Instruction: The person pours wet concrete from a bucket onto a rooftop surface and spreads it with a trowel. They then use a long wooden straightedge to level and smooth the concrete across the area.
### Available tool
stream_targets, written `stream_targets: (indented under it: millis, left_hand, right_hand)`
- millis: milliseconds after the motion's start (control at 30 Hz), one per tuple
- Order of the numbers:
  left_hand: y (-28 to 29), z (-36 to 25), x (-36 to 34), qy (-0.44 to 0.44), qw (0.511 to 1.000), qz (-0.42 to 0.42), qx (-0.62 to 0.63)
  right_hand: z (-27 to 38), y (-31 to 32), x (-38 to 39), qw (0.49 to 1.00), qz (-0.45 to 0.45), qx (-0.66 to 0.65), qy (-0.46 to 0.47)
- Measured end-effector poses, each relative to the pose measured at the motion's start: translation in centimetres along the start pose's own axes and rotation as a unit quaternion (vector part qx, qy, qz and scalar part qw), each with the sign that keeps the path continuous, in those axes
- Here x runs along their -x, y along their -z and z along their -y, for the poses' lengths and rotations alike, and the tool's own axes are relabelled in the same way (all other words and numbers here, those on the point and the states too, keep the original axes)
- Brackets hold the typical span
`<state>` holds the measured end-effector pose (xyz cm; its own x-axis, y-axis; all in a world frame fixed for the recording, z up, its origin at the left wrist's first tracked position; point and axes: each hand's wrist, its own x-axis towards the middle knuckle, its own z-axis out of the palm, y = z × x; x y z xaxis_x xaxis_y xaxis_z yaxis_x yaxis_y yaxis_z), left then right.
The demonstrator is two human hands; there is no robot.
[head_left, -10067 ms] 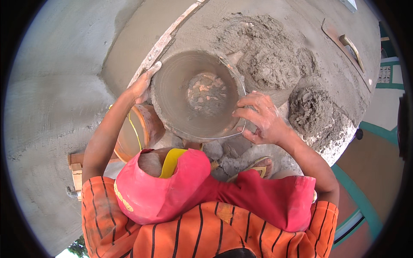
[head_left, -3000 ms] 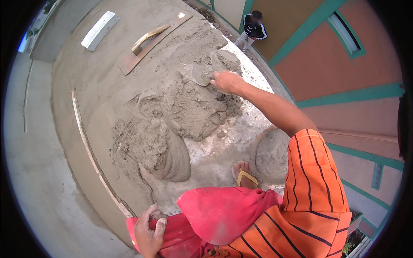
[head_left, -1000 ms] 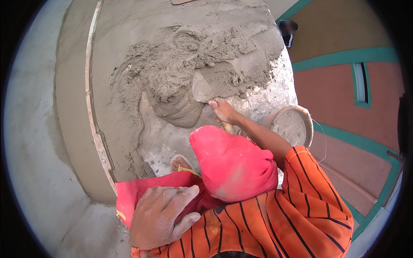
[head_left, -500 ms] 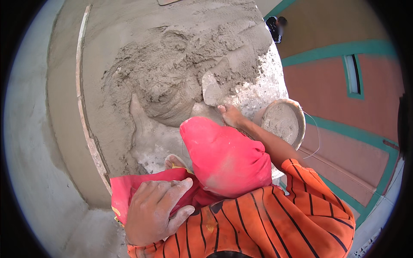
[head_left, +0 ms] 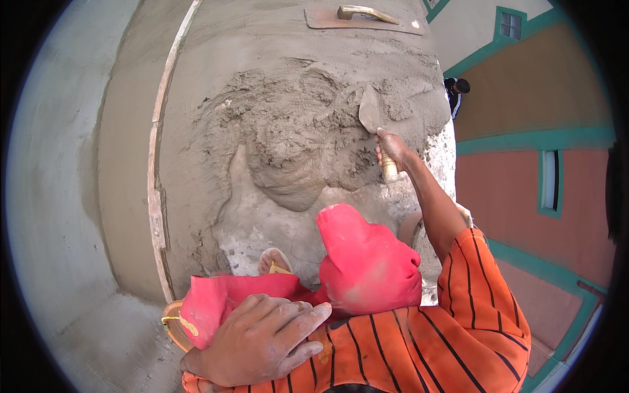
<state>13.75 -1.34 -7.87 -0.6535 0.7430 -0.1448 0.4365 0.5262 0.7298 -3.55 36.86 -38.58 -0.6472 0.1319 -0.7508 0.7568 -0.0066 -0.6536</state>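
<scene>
My right hand (head_left: 392, 148) grips the pale handle of a pointing trowel (head_left: 370, 110). The trowel's grey, mortar-coated blade lies against the right part of a rough heap of wet mortar (head_left: 288, 141). My left hand (head_left: 268, 337) rests on my left thigh, over the red trousers (head_left: 239, 298), its fingers stretched and holding nothing. Beyond the heap, a flat plastering float (head_left: 363, 21) with a curved handle lies on the smoothed mortar.
A long wooden batten (head_left: 155, 170) runs along the left, beside the grey wall (head_left: 52, 170). Partly hidden behind my right arm is a bucket (head_left: 411, 229). A brown round rim (head_left: 175, 324) shows by my left knee. Far right, a person (head_left: 455, 93) appears near painted walls.
My right hand has reached forward with the trowel, bringing its blade onto the mortar. The view has shifted, so the whole float now shows and the bucket is mostly covered by my arm.
</scene>
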Motion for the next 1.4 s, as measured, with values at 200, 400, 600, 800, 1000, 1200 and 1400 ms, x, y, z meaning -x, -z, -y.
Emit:
stream_targets:
  millis: [200, 400, 600, 800, 1000, 1200, 1400]
  left_hand:
    - [-1.3, 0.5, -1.1, -0.018, 1.000, 0.013, 0.010]
    - [-1.5, 0.9, -0.7, -0.007, 1.000, -0.025, -0.002]
    - [-2.1, 0.2, 0.2, -0.031, 0.998, -0.057, 0.019]
    - [-1.7, 0.8, -0.9, -0.052, 0.998, -0.041, -0.002]
    - [-2.7, 0.9, 0.8, -0.059, 0.990, -0.118, 0.046]
    - [-0.5, 0.3, 0.8, -0.063, 0.994, -0.083, 0.013]
    - [0.0, 0.6, 0.7, -0.055, 0.996, -0.075, -0.004]
  right_hand:
    - [0.6, -6.3, 0.4, 0.990, 0.124, 0.038, -0.061]
    - [-3.5, -8.2, 7.5, 0.963, 0.206, -0.127, -0.120]
    - [-3.9, -21.6, 6.2, 0.977, 0.151, -0.120, -0.090]
    - [1.9, -20.7, 2.5, 0.952, 0.252, 0.157, -0.066]
    - [8.6, -14.3, 6.4, 0.638, 0.145, 0.660, 0.368]
    - [8.5, -22.6, 1.3, 0.515, 0.125, 0.737, 0.419]
    - [10.7, -28.0, -3.9, 0.589, 0.128, 0.654, 0.457]
